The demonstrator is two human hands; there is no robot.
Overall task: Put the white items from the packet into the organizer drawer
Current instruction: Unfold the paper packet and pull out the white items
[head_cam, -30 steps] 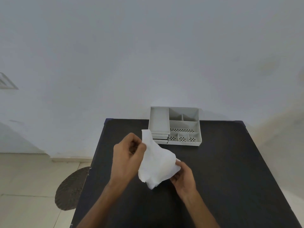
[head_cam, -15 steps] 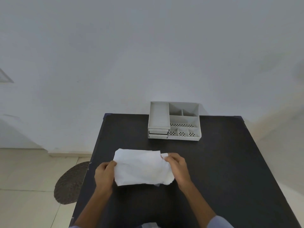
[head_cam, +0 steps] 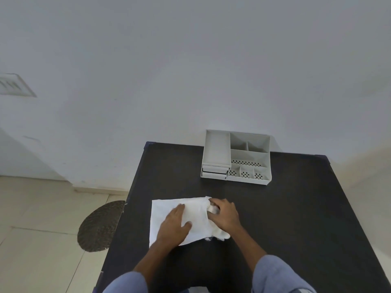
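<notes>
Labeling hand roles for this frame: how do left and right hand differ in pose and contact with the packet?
The left hand lies flat, palm down, on the middle of the white packet; the right hand is curled at the packet's right end, fingers around white material there. Left pins, right appears to be pulling something out. Both touch the packet on the black table.

Left hand (head_cam: 174, 226) flat, palm down, fingers spread, right hand (head_cam: 224, 215) curled, fingers bent inward

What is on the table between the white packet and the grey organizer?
Nothing: in the head view, only bare black table separates the white packet from the grey organizer.
</notes>
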